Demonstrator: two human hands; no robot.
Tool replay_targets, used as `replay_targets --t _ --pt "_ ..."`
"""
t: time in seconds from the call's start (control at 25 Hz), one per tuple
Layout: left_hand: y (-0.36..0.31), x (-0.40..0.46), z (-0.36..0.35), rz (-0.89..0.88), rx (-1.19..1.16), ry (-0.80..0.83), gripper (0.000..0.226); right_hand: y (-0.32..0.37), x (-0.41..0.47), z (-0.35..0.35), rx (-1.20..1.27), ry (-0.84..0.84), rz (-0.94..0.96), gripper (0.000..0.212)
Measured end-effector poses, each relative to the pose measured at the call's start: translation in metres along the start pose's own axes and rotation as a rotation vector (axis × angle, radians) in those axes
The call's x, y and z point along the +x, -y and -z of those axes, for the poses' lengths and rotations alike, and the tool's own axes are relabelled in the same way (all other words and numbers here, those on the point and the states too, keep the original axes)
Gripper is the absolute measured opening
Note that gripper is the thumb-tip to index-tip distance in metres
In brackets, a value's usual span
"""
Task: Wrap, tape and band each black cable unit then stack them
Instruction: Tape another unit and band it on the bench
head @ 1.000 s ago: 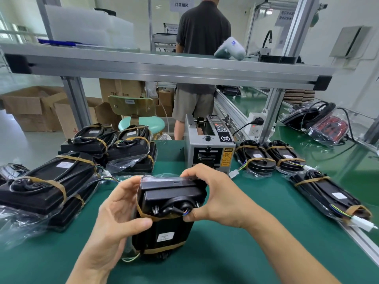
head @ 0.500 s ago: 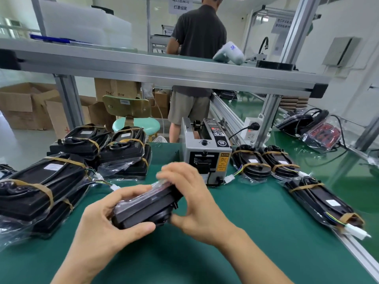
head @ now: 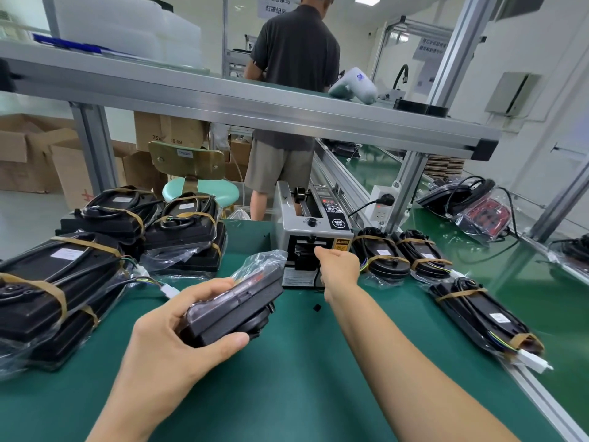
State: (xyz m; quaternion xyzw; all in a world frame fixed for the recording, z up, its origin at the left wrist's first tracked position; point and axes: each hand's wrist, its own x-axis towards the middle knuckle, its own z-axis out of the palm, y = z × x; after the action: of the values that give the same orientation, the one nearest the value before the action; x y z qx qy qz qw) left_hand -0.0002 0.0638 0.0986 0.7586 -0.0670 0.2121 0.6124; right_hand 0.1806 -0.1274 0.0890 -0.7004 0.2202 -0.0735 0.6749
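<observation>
My left hand [head: 178, 339] grips a black cable unit [head: 236, 309] in a clear plastic bag, tilted just above the green table [head: 302, 378]. The bag's loose end sticks up at the far end. My right hand [head: 339, 266] reaches forward to the outlet of the grey tape dispenser [head: 318, 215], with its fingertips at the slot. Whether they pinch tape is hidden. Banded units lie stacked at the left [head: 47, 282] and behind them [head: 185, 231]. More banded units lie to the right of the dispenser [head: 382, 253] and along the right edge [head: 478, 311].
An aluminium shelf rail [head: 255, 103] crosses overhead. A person [head: 293, 59] stands with their back to me beyond the table, near a green stool [head: 200, 189]. A small black scrap [head: 316, 307] lies on the mat. A plugged socket [head: 382, 205] sits behind the dispenser.
My right hand has let go of the unit and moved forward to the tape dispenser's outlet. My left hand alone now holds the bagged unit, tipped onto its side.
</observation>
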Motion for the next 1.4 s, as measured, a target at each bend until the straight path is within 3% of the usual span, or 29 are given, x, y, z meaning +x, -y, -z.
replay_targets --t 0.24,0.44,0.56,0.68,0.76,1.24,1.4 --pt "-0.002 -0.003 -0.002 -0.03 0.01 0.052 0.055 0.005 0.009 -0.014 0.062 -0.089 -0.111 0.037" --pt "-0.002 -0.005 -0.004 -0.033 0.016 0.06 0.055 0.014 -0.004 -0.012 0.151 -0.046 -0.199 0.025" --pt "-0.001 -0.003 -0.006 -0.018 0.005 0.029 0.056 0.02 -0.04 0.015 0.272 0.24 -0.137 0.014" --pt "0.0 0.003 -0.011 -0.02 0.012 0.006 0.056 0.022 -0.097 0.043 0.213 0.659 0.138 0.008" --pt "0.0 0.005 -0.013 -0.02 0.026 -0.007 0.055 0.022 -0.127 0.049 0.164 0.813 0.259 0.007" --pt "0.002 -0.002 -0.019 -0.023 0.037 -0.058 0.054 0.005 -0.139 0.041 0.078 0.68 0.274 0.015" --pt "0.002 -0.002 -0.02 -0.028 0.033 -0.062 0.054 0.003 -0.143 0.039 0.097 0.654 0.275 0.008"
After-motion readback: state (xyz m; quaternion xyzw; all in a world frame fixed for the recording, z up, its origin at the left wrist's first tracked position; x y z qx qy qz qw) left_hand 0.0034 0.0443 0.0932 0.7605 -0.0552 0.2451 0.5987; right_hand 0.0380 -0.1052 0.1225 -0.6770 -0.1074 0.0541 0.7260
